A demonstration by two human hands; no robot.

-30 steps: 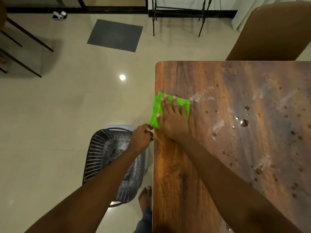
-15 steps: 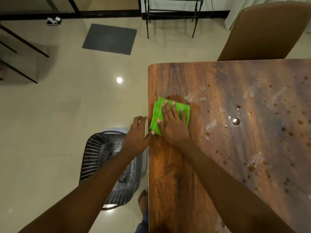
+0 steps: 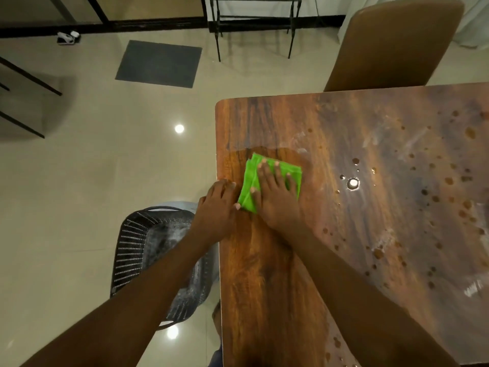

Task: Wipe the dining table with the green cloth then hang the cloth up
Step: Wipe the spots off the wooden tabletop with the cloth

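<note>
Hands lie flat, right hand (image 3: 277, 205) pressing green cloth (image 3: 247, 190), left hand (image 3: 215, 207) on table (image 3: 264, 274) edge.

The right hand (image 3: 276, 197) covers the middle of the green cloth (image 3: 250, 181); only its 9, 12 and 3 o'clock margins show. Whether the thumb of the left hand (image 3: 215, 205) touches the cloth is unclear. The desk (image 3: 264, 274) runs out of view at 3 and 6 o'clock. The left forearm (image 3: 158, 274) and the desk's edge hide much of the basket (image 3: 137, 247) at 7 o'clock; that edge also hides most of a foot (image 3: 216, 312) at 6. The chair (image 3: 391, 46) at 1 o'clock loses its seat behind the desk. A rack (image 3: 254, 22) at 12 is cut by the top edge; a white object (image 3: 67, 37) at 11 is too small to name
</note>
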